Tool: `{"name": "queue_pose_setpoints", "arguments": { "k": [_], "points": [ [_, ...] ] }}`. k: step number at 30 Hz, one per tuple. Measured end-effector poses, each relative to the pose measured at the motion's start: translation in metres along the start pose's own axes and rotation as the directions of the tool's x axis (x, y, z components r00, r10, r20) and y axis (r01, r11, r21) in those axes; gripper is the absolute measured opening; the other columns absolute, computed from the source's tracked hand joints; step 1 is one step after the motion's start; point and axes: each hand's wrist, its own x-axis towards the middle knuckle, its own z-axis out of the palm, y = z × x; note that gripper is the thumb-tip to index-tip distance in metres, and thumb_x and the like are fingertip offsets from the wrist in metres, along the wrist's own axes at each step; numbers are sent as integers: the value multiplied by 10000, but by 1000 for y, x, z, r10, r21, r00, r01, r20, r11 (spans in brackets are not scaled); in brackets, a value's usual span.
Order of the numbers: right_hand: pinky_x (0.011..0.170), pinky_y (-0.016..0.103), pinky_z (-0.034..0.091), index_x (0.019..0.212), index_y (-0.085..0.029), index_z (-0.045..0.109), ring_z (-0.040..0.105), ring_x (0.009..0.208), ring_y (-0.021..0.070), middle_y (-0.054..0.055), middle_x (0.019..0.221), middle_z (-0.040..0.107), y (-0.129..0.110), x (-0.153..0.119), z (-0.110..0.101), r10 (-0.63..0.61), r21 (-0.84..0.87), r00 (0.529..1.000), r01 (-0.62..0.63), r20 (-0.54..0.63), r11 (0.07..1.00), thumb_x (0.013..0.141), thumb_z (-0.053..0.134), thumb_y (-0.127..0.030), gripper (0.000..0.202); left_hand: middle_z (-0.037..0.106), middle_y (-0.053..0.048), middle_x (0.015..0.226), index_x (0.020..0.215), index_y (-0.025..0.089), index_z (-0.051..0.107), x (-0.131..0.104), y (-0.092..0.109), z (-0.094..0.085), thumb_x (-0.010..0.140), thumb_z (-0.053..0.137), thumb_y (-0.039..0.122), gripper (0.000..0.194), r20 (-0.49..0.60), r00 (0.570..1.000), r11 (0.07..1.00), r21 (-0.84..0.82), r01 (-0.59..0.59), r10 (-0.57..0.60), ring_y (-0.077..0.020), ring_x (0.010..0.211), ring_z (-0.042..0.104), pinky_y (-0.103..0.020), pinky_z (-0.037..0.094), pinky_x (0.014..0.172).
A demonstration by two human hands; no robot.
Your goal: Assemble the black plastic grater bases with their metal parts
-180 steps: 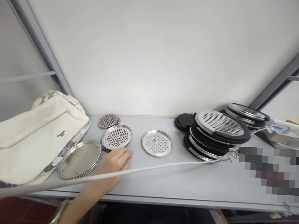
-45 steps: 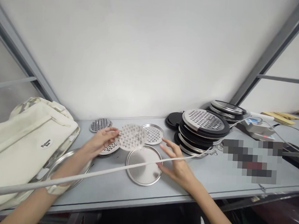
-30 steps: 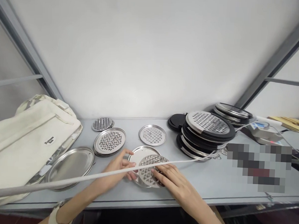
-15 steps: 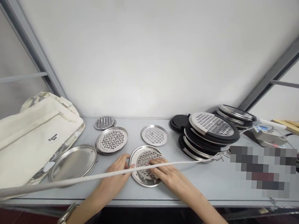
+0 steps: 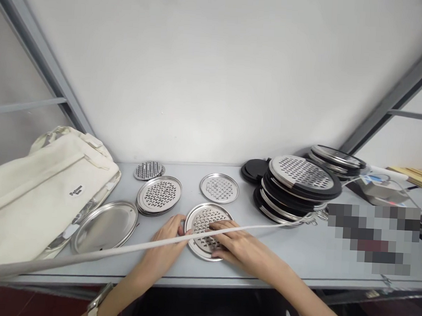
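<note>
Before me on the bench lies a round metal plate (image 5: 190, 214) with a perforated grater disc (image 5: 201, 219) set inside its rim. At the plate's left edge, my left hand (image 5: 167, 243) grips the rim between thumb and fingers. My right hand (image 5: 240, 244) reaches over from the right, its fingers bent down on the grater disc and the thumb near the plate's front rim. Behind it lies another round plate with a grater disc (image 5: 219, 188). To the left are a stack of grater plates (image 5: 159, 195), small grater discs (image 5: 148, 170) and a plain metal plate (image 5: 106, 225).
A cream bag (image 5: 35, 191) covers the left side. On the right stand a stack of black-rimmed grater plates (image 5: 300, 174), a black round piece (image 5: 254, 169) and a grey device (image 5: 382, 189). A white cable (image 5: 146, 245) crosses in front of my hands.
The grater disc has shifted toward the front left and now lies more evenly inside the plate. My right thumb has come down toward the front rim; my left hand keeps its place.
</note>
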Motion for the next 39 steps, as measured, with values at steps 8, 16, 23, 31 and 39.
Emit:
{"name": "queue_pose_setpoints", "arguments": {
  "k": [8, 16, 23, 31, 39],
  "points": [
    [937, 361, 463, 1129, -224, 558, 523, 1125, 231, 92, 1197, 557, -2, 1, 5, 33, 18, 999, -33, -13, 999, 872, 561, -221, 257, 580, -4, 842, 1018, 217, 523, 1, -2, 2, 865, 448, 360, 223, -6, 1000, 1000, -18, 0, 0, -165, 722, 538, -282, 410, 689],
    [940, 369, 462, 1127, -210, 538, 522, 1117, 234, 100, 1206, 523, -6, 6, 9, 73, 81, 997, -72, -8, 994, 876, 559, -266, 258, 580, 0, 814, 1006, 208, 523, -1, -3, 3, 866, 438, 334, 207, -8, 1000, 1000, -21, 13, -13, -159, 711, 540, -273, 410, 670],
    [988, 346, 421, 1242, -228, 475, 471, 1190, 228, 97, 1291, 472, 0, 5, 4, 123, 218, 992, -116, -17, 969, 862, 572, -361, 414, 574, -1, 791, 1031, 215, 496, -3, -4, 6, 856, 431, 324, 217, -43, 999, 999, 27, 26, -24, -178, 734, 566, -292, 422, 687],
    [702, 312, 475, 938, -180, 535, 566, 733, 174, 51, 822, 585, 11, -27, 8, 528, 315, 822, -454, -213, 834, 912, 449, -321, 167, 573, -15, 822, 1166, 228, 395, -10, 3, 9, 873, 358, 263, 297, -32, 999, 996, 82, 30, -28, -209, 789, 596, -306, 437, 675],
    [773, 322, 475, 989, -178, 592, 581, 818, 181, 71, 912, 599, 23, -20, 14, 504, 374, 833, -403, -228, 835, 897, 442, -261, 194, 614, -68, 836, 1237, 171, 415, -34, 30, 20, 914, 372, 318, 357, 97, 995, 983, 185, 3, -21, -232, 849, 617, -341, 470, 724]
  ]
}}
